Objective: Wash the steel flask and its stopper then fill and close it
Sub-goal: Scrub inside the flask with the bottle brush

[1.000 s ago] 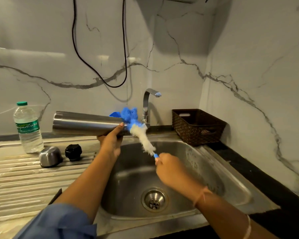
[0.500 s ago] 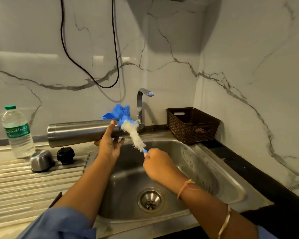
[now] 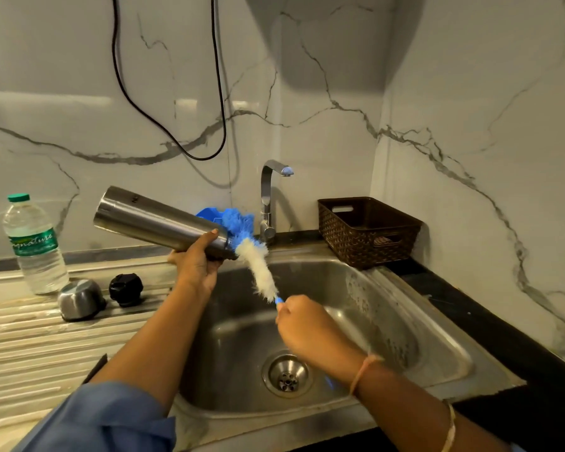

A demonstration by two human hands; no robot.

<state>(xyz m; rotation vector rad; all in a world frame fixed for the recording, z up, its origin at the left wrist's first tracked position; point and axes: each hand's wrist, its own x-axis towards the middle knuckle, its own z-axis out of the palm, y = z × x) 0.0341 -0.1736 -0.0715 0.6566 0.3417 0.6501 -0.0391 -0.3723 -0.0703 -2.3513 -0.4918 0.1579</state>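
My left hand (image 3: 194, 265) grips the steel flask (image 3: 154, 221) near its neck, over the sink's left rim; the flask tilts with its base up to the left and its mouth down to the right. My right hand (image 3: 302, 322) holds the blue handle of a bottle brush (image 3: 253, 257) with white and blue bristles, whose tip sits at the flask's mouth. The black stopper (image 3: 126, 289) and the steel cap (image 3: 79, 298) rest on the ribbed drainboard (image 3: 40, 347) to the left.
A plastic water bottle (image 3: 33, 246) stands at the back of the drainboard. The tap (image 3: 269, 197) rises behind the sink basin (image 3: 388, 321), with no water visible. A brown woven basket (image 3: 367, 231) sits at the back right on the black counter (image 3: 503, 337).
The flask's base has tipped upward from nearly level to a slant. The brush has slid partly out of the flask's mouth, and my right hand has dropped lower.
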